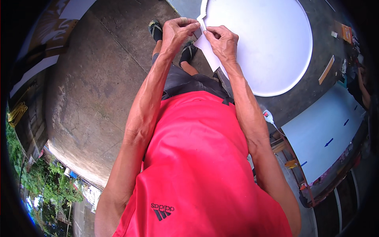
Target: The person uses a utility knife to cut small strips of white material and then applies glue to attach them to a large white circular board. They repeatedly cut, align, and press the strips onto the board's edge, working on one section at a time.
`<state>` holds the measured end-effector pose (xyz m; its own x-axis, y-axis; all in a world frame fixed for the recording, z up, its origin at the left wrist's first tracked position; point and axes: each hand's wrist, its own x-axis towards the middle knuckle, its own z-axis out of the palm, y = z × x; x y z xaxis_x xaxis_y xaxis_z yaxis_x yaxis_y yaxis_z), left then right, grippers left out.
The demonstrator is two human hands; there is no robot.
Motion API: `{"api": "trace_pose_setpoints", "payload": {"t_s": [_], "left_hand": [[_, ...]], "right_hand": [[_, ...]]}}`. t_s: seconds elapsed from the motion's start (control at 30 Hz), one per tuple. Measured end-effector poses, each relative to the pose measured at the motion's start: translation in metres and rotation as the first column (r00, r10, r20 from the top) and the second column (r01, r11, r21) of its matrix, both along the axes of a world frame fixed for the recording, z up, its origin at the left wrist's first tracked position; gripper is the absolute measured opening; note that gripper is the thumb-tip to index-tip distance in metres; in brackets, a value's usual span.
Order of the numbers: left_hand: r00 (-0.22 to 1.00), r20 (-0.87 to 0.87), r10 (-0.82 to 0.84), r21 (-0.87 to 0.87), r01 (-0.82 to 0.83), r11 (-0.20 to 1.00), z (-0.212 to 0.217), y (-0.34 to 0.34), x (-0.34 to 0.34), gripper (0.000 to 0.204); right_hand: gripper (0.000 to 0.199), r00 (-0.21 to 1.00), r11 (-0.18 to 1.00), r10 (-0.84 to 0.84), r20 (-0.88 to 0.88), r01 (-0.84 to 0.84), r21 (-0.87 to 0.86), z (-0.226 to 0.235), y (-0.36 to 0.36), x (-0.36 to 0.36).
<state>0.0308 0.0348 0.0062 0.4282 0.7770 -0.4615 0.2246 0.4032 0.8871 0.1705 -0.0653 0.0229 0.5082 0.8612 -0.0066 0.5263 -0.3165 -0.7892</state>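
Note:
A narrow white strip, bent with a kink, runs along the left edge of a big white round panel. My left hand pinches the strip between thumb and fingertips, just off the panel's edge. Close beside it, my right hand has its thumb and forefinger closed on the same strip, lower down, with the hand over the panel's rim. A flat white piece hangs below the fingers at the table edge; whether it joins the strip I cannot tell.
The panel lies on a dark table. Right of it are a thin wooden piece and an orange-brown packet. A white corded device sits near my right forearm. Beyond is a pale blue sheet with dark arrows. Concrete floor spreads left.

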Motion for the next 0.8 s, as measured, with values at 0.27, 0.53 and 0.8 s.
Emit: {"api": "trace_pose_setpoints", "payload": {"t_s": [0.27, 0.53, 0.8], "left_hand": [[0.979, 0.127, 0.162, -0.059, -0.156, 0.986, -0.011, -0.023, -0.011, 0.026], [0.988, 0.034, 0.148, 0.047, -0.150, 0.988, -0.015, -0.027, 0.003, 0.025], [0.985, 0.026, 0.170, 0.059, -0.171, 0.984, -0.018, -0.029, 0.007, 0.027]], "right_hand": [[0.015, 1.000, 1.000, 0.003, -0.016, -0.003, 0.010, -0.001, 0.000, 0.000], [0.013, 1.000, 0.999, 0.013, -0.010, -0.013, 0.030, 0.001, 0.000, -0.002], [0.010, 1.000, 0.999, 0.005, 0.021, -0.006, 0.050, -0.002, -0.001, -0.005]]}}
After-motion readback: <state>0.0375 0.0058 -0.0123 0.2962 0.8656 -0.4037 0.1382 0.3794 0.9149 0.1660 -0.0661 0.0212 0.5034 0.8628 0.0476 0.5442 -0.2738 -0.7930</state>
